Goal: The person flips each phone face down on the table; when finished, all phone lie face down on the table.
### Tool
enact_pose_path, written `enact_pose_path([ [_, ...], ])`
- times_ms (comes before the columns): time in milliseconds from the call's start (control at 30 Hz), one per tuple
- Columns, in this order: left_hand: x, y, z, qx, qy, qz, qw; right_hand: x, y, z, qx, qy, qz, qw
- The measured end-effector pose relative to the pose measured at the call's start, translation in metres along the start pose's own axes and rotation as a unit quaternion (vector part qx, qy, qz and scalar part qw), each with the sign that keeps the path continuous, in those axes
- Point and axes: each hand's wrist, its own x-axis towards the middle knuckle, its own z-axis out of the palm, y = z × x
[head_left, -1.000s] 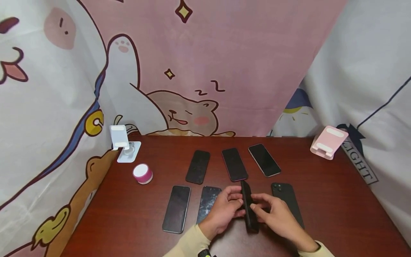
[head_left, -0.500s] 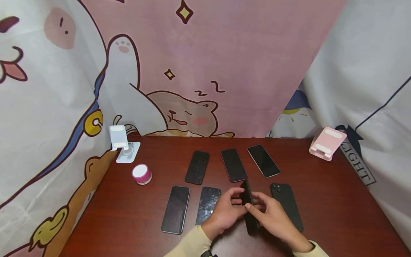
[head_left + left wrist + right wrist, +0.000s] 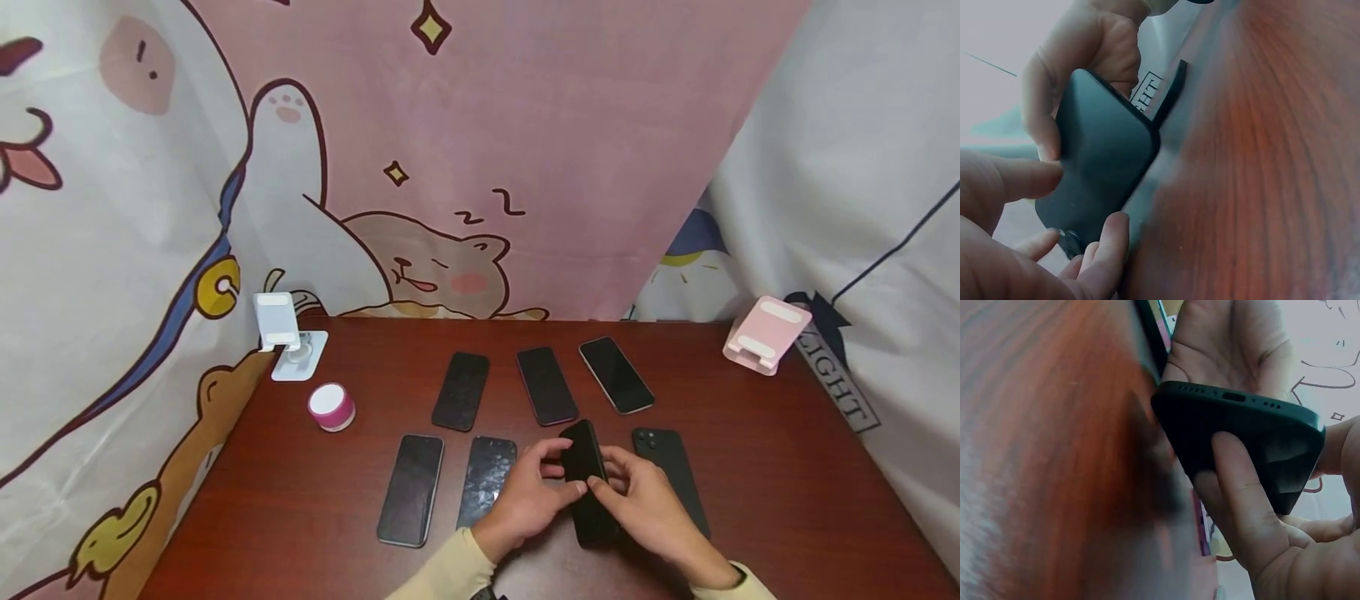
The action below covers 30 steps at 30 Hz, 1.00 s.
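Black rectangular phone: tilted, pinched by the curled fingers of the left hand and right hand, towards the near edge (cut off) of the red-brown wood-grain surface. Head view hides its back.

My left hand and right hand face each other, both gripping between thumb and fingers. My left thumb and right thumb point inward, their tips near each other. My forearms slant in from either side, pale yellow sleeves reaching close to my wrists.
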Motion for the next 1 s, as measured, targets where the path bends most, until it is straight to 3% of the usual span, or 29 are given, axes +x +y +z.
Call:
enact_pose_path([
  [67,0.000,-0.001,-0.002,-0.063,-0.002,-0.025,0.9977,-0.001,-0.004,-0.001,0.000,0.009,-0.002,1.000],
  [167,0.001,-0.001,-0.006,-0.149,-0.008,-0.059,0.9871,-0.003,-0.010,-0.001,0.005,0.021,-0.006,1.000],
  [267,0.001,0.000,-0.009,-0.180,-0.022,-0.077,0.9805,-0.004,-0.015,0.000,0.014,0.028,-0.009,0.999],
  [433,0.002,0.000,-0.011,-0.178,-0.040,-0.087,0.9794,-0.005,-0.018,0.005,0.045,0.021,-0.016,0.999],
  [633,0.002,-0.002,-0.015,-0.165,-0.029,-0.088,0.9819,-0.005,-0.015,0.009,0.065,0.021,-0.005,0.998],
  [1000,-0.003,0.000,-0.027,-0.143,-0.043,-0.084,0.9852,-0.003,-0.002,0.005,0.035,0.028,0.034,0.998],
])
